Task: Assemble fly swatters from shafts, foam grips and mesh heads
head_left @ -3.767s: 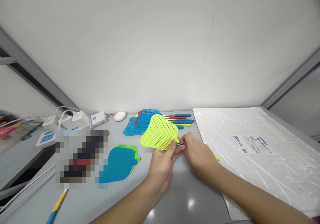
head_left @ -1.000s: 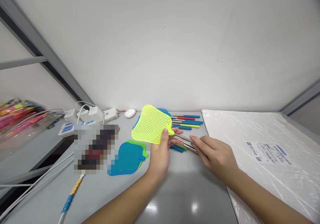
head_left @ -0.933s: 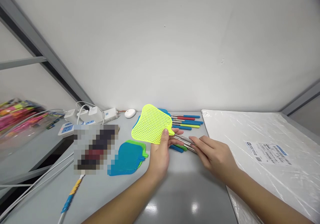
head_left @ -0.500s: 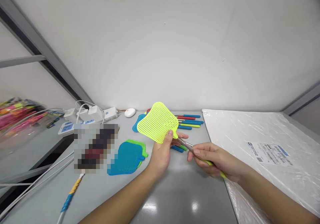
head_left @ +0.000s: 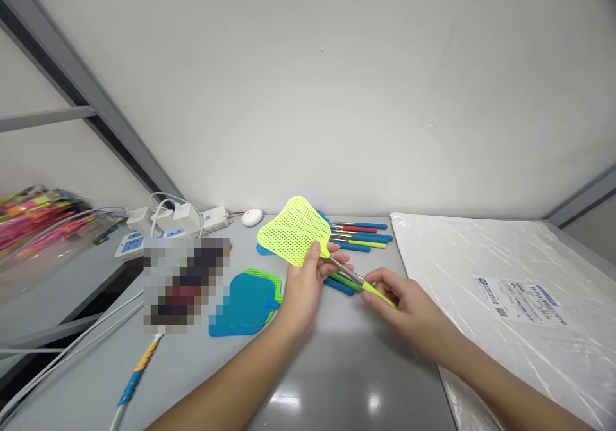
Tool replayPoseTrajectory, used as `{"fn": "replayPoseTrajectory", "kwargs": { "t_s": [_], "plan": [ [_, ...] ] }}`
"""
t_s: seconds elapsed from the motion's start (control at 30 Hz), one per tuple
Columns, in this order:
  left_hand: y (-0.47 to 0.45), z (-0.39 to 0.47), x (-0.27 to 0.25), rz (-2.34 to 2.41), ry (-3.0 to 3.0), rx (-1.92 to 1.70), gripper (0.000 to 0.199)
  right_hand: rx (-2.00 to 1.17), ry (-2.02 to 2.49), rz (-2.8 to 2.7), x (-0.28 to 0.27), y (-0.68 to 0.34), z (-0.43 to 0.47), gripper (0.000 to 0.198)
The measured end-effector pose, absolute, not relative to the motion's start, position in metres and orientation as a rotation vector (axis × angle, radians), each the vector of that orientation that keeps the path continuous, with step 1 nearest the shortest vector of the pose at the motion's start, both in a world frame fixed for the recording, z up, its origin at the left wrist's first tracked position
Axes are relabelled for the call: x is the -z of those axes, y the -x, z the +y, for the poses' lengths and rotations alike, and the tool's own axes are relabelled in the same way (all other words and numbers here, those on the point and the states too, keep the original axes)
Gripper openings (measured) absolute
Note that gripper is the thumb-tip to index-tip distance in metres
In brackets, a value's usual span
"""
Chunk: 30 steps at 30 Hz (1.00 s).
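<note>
Head view: the grey bench [head_left: 346, 380] fills the lower frame below a white wall [head_left: 337, 84], and at 3 o'clock lies a large white sheet pack wrapped in plastic film [head_left: 505, 277] bearing one printed label [head_left: 524, 293]. At 9 o'clock sit a power strip with white plugs [head_left: 158, 222] and, further left, a blurred bundle of pink and yellow goods [head_left: 33, 216]; one white oval device [head_left: 252, 217] rests at 11 o'clock near the wall. Just left of centre, flat on the bench, lies a stack of two loose swatter heads [head_left: 245, 301], blue over green, with no rods fitted. At 12 o'clock a pile of finished swatters [head_left: 359, 235] shows about five coloured handle ends, blue, red and yellow-green; their heads are mostly hidden, so the count is uncertain. Two loose handles, one blue and one green [head_left: 344, 283], lie under the hands. At centre the left hand [head_left: 301, 290] is closed, thumb on top, around the neck of the yellow-green swatter head [head_left: 294, 229], held tilted above the bench. The right hand [head_left: 409, 309] pinches shut on the yellow-green handle [head_left: 380, 295], whose metal rod [head_left: 344, 269] runs up to the head's neck. Judging by this, one swatter is being joined, several appear done, and two heads remain.
</note>
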<state>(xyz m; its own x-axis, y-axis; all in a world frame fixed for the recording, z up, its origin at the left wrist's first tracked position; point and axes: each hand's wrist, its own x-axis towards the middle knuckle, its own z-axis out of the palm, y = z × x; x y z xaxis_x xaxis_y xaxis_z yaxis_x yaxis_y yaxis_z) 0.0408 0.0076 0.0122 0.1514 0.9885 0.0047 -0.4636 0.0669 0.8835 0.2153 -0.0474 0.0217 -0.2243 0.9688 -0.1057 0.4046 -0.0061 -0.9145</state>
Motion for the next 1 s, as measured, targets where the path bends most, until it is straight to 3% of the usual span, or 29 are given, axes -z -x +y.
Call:
{"fn": "replayPoseTrajectory", "kwargs": {
  "t_s": [0.1, 0.2, 0.33, 0.53, 0.67, 0.8, 1.0],
  "plan": [
    [-0.040, 0.010, -0.012, 0.769, -0.906, -1.284, 0.038, -0.734, 1.580, -1.869, -0.016, -0.213, -0.050, 0.026],
    [-0.042, 0.008, -0.010, 0.730, -0.928, -1.276, 0.038, -0.685, 1.555, -1.949, -0.013, -0.212, -0.051, 0.029],
    [-0.045, 0.003, -0.008, 0.664, -0.902, -1.165, 0.039, -1.034, 1.430, -1.770, -0.017, -0.209, -0.049, 0.033],
    [-0.044, -0.001, -0.012, 0.633, -0.844, -1.081, 0.042, -1.941, 1.106, -1.108, -0.021, -0.210, -0.050, 0.035],
    [-0.044, -0.003, -0.014, 0.612, -0.825, -1.058, 0.042, -2.178, 0.981, -0.829, -0.018, -0.210, -0.052, 0.031],
    [-0.043, -0.003, -0.014, 0.584, -0.891, -1.055, 0.042, -2.042, 1.036, -1.015, -0.017, -0.206, -0.053, 0.035],
    [-0.043, -0.002, -0.013, 0.654, -1.121, -1.104, 0.038, -1.229, 1.283, -1.676, -0.023, -0.201, -0.050, 0.029]
  ]
}}
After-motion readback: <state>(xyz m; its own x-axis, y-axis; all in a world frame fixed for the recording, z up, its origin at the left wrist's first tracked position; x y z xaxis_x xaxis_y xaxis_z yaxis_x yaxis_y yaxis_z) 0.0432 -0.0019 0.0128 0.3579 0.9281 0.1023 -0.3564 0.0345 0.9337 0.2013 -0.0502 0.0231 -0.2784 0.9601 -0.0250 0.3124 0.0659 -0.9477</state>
